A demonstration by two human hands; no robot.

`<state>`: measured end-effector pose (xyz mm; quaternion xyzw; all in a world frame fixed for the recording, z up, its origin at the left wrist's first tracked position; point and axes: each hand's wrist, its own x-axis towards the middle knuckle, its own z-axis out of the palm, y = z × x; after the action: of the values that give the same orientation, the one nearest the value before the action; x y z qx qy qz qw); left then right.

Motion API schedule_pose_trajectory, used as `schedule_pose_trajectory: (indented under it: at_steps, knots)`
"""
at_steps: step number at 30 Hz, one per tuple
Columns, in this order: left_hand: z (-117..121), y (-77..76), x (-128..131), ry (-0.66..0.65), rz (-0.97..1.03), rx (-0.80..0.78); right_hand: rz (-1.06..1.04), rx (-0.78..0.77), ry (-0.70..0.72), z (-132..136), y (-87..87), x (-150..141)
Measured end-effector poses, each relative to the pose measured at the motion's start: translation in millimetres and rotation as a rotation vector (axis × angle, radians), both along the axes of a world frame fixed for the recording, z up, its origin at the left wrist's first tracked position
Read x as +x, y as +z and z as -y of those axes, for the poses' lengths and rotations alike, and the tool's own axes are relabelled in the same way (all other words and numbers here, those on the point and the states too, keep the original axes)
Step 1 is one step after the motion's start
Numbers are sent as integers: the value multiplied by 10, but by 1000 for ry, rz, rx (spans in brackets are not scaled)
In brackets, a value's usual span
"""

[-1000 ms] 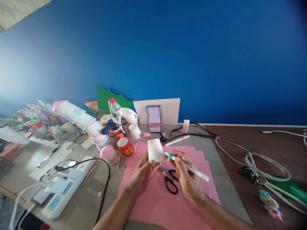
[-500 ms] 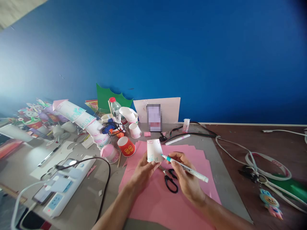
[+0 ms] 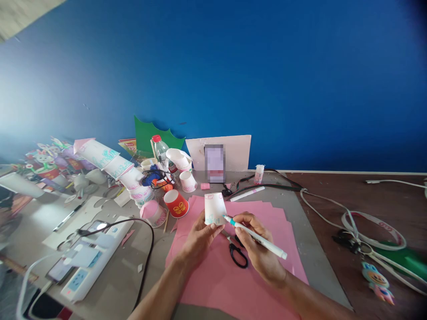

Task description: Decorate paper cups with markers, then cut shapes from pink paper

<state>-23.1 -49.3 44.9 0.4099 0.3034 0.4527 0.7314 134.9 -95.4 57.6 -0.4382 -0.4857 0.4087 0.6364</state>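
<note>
An upside-down white paper cup (image 3: 215, 206) is held up by my left hand (image 3: 200, 234), whose fingers wrap its lower rim. Pink outlines mark the cup near its top, and teal drawing runs along the bottom edge. My right hand (image 3: 256, 244) grips a white marker (image 3: 262, 240) with a teal tip. That tip is at the cup's lower right side; whether it touches cannot be made out. Below the hands, black-handled scissors (image 3: 238, 255) lie on pink paper sheets (image 3: 213, 289), partly covered by my right hand.
To the left stand a red paper cup (image 3: 176, 204), a leaning tower of decorated cups (image 3: 116, 166) and a power strip (image 3: 78, 278) with a black cable (image 3: 151, 249). Behind are a capped marker (image 3: 247, 194), a glue stick (image 3: 259, 174) and a propped phone (image 3: 215, 163). Keys with a toy charm (image 3: 376, 282) lie right.
The cup has turned slightly in my left hand and stands more upright. The marker tip has shifted a little left and down along the cup's lower side.
</note>
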Motion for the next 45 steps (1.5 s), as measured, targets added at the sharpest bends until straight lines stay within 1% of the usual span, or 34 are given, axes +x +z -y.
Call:
schedule_pose_trajectory:
  at_steps: [10,18,24,29,38,45]
  knots:
    - [1,5,1,-14,21,8,7,-24,7,-7,-9,7]
    - [-12,-13,0,-9,16,16,39,-34,-30,-24,3,-4]
    - [-14,18,13,-5,10,5,52,-56,-58,-26,11,-5]
    - [-12,29,19,-3,18,8,70,-66,-52,-22,0,-4]
    - [-6,25,16,-1,12,3,52,-65,-51,-30,19,-11]
    - [-5,49,26,-2,0,5,36,-76,-48,-27,14,-14]
